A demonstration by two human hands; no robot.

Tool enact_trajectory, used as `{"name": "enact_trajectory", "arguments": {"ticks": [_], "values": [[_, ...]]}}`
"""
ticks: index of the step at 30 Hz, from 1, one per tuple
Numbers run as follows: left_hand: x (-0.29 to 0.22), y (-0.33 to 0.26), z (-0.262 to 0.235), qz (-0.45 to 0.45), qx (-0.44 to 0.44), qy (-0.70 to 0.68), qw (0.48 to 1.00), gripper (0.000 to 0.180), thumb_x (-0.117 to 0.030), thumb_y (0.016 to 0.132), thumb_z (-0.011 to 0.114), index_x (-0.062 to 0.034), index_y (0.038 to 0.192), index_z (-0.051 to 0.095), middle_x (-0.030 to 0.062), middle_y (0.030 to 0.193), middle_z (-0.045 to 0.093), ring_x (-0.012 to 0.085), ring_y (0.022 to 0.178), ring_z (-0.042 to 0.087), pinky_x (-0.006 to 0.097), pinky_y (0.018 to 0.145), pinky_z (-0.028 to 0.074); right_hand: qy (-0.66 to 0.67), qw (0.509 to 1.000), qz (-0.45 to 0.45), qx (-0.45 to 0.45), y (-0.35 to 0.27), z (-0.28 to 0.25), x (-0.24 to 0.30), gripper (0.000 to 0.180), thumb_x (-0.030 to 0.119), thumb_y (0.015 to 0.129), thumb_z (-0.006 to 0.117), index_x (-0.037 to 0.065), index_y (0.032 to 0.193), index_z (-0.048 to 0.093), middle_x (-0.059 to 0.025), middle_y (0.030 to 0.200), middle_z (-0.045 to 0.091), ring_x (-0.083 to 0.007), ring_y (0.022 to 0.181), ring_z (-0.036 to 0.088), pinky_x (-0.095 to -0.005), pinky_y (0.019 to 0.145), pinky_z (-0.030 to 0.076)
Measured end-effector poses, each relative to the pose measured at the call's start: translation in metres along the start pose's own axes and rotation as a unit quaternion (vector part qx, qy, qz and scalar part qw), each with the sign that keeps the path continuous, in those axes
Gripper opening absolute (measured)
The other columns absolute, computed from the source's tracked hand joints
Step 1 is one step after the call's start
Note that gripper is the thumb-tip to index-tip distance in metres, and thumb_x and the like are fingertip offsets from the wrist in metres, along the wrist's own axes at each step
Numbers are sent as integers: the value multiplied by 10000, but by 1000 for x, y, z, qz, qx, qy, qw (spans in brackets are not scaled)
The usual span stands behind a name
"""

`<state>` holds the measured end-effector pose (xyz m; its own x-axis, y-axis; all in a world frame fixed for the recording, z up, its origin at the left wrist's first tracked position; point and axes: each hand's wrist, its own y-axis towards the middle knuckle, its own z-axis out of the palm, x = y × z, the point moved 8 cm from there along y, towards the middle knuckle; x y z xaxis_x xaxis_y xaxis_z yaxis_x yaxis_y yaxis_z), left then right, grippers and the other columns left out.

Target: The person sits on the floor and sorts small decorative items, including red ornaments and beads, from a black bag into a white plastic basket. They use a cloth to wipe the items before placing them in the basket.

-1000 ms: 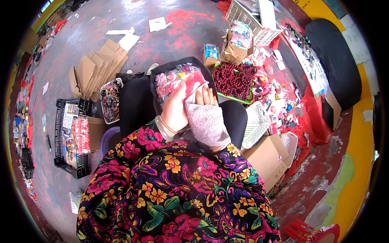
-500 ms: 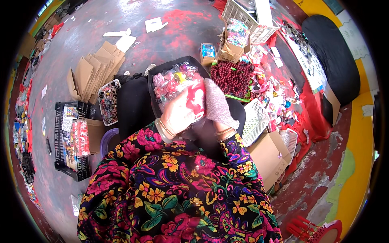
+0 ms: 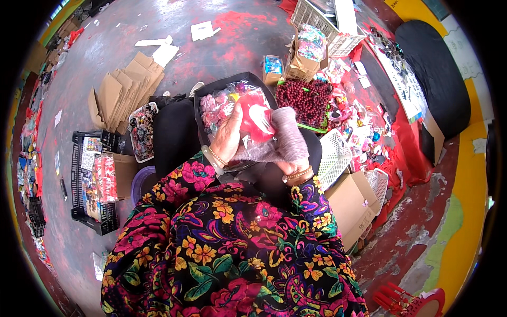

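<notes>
A red packet with a white patch, shiny like clear plastic [image 3: 257, 119], is held up between my hands above my lap. My bare left hand [image 3: 227, 138] closes on its left edge, thumb pointing up along it. My right hand [image 3: 288, 138] wears a mauve-grey knitted glove; its fingers bend leftward under the packet's lower edge, and their tips are partly hidden. Behind the packet, a black tray [image 3: 244, 77] rests on my lap, filled with pink flower-like pieces in clear wrapping [image 3: 213, 108].
Dark red beads [image 3: 303, 100] fill a green tray to the right, beside scattered small goods. A white perforated basket [image 3: 334, 153] and cardboard box [image 3: 353, 203] stand near my right arm. On the left are a black crate [image 3: 79, 182], a purple basin [image 3: 142, 182] and flattened cardboard [image 3: 124, 90].
My gloved right hand has turned and dropped, its fingers now pointing left under the packet. My left hand has shifted to the packet's left edge, and more of the red face shows.
</notes>
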<state>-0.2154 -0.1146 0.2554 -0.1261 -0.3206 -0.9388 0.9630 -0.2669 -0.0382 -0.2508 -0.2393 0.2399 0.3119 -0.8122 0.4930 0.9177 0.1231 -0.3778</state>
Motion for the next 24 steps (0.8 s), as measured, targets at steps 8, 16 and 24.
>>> {"name": "enact_trajectory", "arguments": {"ticks": [8,16,24], "values": [[0,-7,11,-9,-50,-82,995,608,-397,942,396,14,1367,254,102,1410,278,164,1296,256,295,1068,181,-723,559,-405,-30,-11,30,51,248,57,787,495,25,1018,580,-154,964,588,-265,921,559,-327,824,426],[-10,1,34,-91,-7,-392,915,555,-542,884,405,-64,1135,535,89,1024,604,212,955,569,365,879,437,-821,372,-417,114,-37,92,-17,251,108,752,512,33,981,583,-166,927,563,-316,911,536,-386,866,400],[11,-2,42,-173,122,-437,874,598,-539,880,405,-68,1246,445,124,1129,563,258,1044,541,399,940,402,-860,258,-439,34,-36,99,-19,292,161,748,477,-8,963,580,-213,1033,555,-338,1027,509,-459,920,359]]}}
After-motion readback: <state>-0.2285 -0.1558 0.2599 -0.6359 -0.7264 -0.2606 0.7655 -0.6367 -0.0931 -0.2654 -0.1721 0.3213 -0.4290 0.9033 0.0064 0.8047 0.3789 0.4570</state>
